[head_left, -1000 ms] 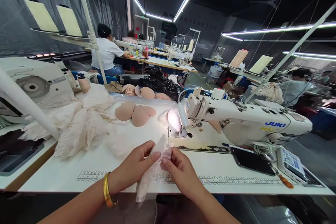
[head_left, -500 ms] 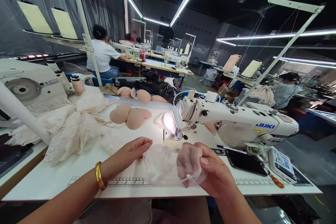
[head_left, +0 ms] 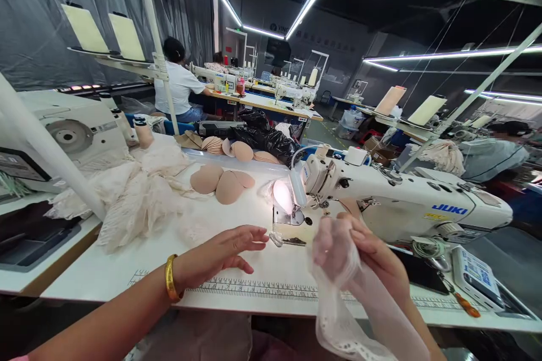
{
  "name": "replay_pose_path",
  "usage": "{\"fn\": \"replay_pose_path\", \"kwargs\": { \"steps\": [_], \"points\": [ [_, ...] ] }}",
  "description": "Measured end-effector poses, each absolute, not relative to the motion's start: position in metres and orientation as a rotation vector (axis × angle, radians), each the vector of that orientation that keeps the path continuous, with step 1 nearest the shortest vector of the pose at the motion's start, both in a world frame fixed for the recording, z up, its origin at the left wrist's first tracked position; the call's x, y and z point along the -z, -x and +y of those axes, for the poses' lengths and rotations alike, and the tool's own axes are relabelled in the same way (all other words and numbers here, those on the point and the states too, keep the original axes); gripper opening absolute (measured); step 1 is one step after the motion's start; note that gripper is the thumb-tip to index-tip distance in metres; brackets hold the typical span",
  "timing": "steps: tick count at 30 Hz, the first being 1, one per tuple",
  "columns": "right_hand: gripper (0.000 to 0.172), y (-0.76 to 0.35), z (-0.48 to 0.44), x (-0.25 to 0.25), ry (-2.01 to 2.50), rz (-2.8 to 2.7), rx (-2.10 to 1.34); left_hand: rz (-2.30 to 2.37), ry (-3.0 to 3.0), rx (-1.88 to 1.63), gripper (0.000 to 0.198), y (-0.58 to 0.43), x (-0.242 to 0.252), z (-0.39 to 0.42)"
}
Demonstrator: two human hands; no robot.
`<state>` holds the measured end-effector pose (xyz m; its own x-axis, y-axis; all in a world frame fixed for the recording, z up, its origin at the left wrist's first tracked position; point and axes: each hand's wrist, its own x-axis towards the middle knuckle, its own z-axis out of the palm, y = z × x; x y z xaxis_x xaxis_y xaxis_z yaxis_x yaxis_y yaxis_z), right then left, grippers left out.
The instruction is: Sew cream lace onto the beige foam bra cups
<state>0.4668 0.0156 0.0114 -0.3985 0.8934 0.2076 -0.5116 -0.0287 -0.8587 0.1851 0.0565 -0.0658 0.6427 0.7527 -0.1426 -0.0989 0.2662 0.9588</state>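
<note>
My right hand (head_left: 375, 251) is closed on a sheer white lace-edged fabric piece (head_left: 339, 304), which hangs down over the table's front edge. To the left, my left hand (head_left: 231, 249) hovers above the table with its fingers apart, holding nothing. Just beyond its fingertips lies a small metal tool (head_left: 292, 241), perhaps thread snips. A brightly lit pale cup (head_left: 283, 196) sits by the needle area of the sewing machine (head_left: 381, 192). Several beige foam cups (head_left: 231, 187) lie farther back on the table.
Crumpled cream lace fabric (head_left: 135, 197) covers the left side. A printed ruler (head_left: 262, 289) runs along the front. A dark phone (head_left: 419, 272) and a white control box (head_left: 476, 276) lie at right. A person in white (head_left: 180, 90) sits at another machine.
My right hand has lifted the sheer fabric off the table and moved it right, uncovering the small metal tool. My left hand's fingers have spread. The camera view has shifted.
</note>
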Motion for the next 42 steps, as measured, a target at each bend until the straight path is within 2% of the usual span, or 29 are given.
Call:
{"fn": "replay_pose_path", "kwargs": {
  "steps": [4, 7, 10, 16, 21, 27, 32, 37, 42],
  "points": [
    [0.029, -0.445, 0.020, -0.002, 0.502, -1.176, -1.796, 0.385, -1.134, -0.640, 0.080, -0.210, 0.055, 0.045],
    [0.034, -0.443, 0.026, 0.002, 0.570, -1.129, -1.776, 0.419, -1.013, -0.625, 0.055, -0.214, 0.050, 0.040],
    [0.038, -0.449, 0.040, 0.019, 0.770, -1.111, -1.674, 0.656, -0.990, -0.723, 0.044, -0.202, 0.050, 0.046],
    [0.054, -0.440, 0.080, 0.083, 1.125, -1.195, -1.537, 1.437, -1.791, -0.796, 0.051, -0.157, 0.045, 0.101],
    [0.051, -0.438, 0.091, 0.100, 1.072, -1.192, -1.544, 1.728, -2.080, -0.811, 0.057, -0.127, 0.044, 0.156],
    [0.047, -0.445, 0.092, 0.101, 1.037, -1.138, -1.581, 1.798, -2.438, -0.633, 0.058, -0.136, 0.054, 0.194],
    [0.050, -0.446, 0.095, 0.100, 1.026, -1.093, -1.606, 1.793, -2.586, -0.470, 0.066, -0.159, 0.061, 0.215],
    [0.050, -0.447, 0.093, 0.100, 1.050, -1.091, -1.620, 1.803, -2.629, -0.371, 0.051, -0.173, 0.059, 0.227],
    [0.048, -0.445, 0.092, 0.109, 1.039, -1.104, -1.622, 2.002, -2.551, -0.454, 0.055, -0.125, 0.032, 0.224]
  ]
}}
